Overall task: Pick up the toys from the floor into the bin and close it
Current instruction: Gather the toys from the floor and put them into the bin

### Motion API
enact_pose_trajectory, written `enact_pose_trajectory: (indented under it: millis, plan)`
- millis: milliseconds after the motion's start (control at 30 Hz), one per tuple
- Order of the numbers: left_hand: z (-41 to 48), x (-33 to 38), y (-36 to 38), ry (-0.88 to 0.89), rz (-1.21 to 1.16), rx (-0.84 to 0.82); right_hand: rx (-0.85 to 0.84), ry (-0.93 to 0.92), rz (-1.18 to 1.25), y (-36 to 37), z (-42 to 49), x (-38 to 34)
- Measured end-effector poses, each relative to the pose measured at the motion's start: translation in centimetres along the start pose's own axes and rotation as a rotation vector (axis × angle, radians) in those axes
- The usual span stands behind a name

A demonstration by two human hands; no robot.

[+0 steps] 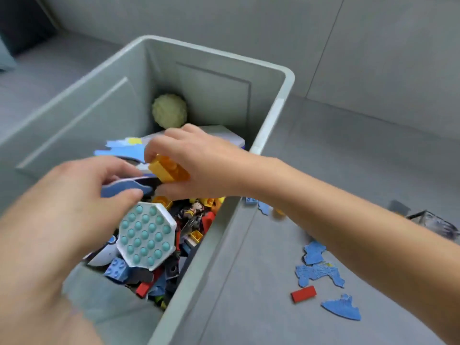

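1. Head view, the only one: open grey bin (268, 125) at centre, roughly half full of mixed bricks. Teal pop-it toy (145, 235) and bumpy yellow-green ball (169, 110) inside. No lid in sight.
2. Right hand (199, 165) over bin interior, fingers curled round orange building brick (169, 169). Brick long axis roughly across the bin, slightly tilted.
3. Left hand (82, 195) just beside it, pinching flat blue puzzle piece (127, 189) between thumb and fingers, also above the pile.
4. Both held toys directly above the contents, so probably only a let-go downward needed.
5. Left on floor (348, 170), right of the bin's right wall: red brick (303, 293), long axis roughly left-right, with blue puzzle pieces (318, 272) near it. Small blue bits (263, 207) close to the wall, by right forearm.
6. Leftovers all on the right side, so nearer the right arm. For the left, a reach across the bin.
7. Dark wire-like object (433, 225) at far right edge, blurred, not identifiable.
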State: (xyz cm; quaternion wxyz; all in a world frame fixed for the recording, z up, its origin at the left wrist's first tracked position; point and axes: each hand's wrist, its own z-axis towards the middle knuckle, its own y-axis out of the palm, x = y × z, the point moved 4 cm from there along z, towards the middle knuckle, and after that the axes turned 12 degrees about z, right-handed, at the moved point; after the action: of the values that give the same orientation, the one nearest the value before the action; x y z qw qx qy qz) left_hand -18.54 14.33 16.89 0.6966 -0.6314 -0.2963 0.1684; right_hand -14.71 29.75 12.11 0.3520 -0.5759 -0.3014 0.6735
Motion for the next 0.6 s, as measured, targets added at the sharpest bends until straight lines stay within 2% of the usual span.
enact_pose_trajectory:
  millis: [67,167,267,333,400,500,600]
  plan:
    - [0.5,0.3,1.1,0.008,0.067,-0.088,-0.085,0.04,0.127,0.8,-0.5,0.9]
    - [0.4,3.2,1.5,-0.07,-0.141,-0.044,0.082,0.016,0.211,-3.6,-2.9,1.8]
    - [0.8,10.5,2.3,0.12,-0.098,0.012,0.297,0.19,0.317,-8.8,-7.2,4.4]
    - [1.6,15.8,6.3,0.228,-0.109,-0.171,0.331,0.353,0.325,-9.6,-11.3,7.0]
    - [2.4,19.1,12.4,0.286,-0.14,-0.386,0.126,0.577,0.184,-7.3,-16.3,9.8]
    - [1.5,19.5,22.5,0.204,-0.114,-0.672,-0.253,0.873,0.035,-0.2,-25.7,12.6]
    - [-2.1,19.5,29.6,0.182,-0.063,-0.799,-0.401,1.024,0.005,7.1,-32.9,14.1]
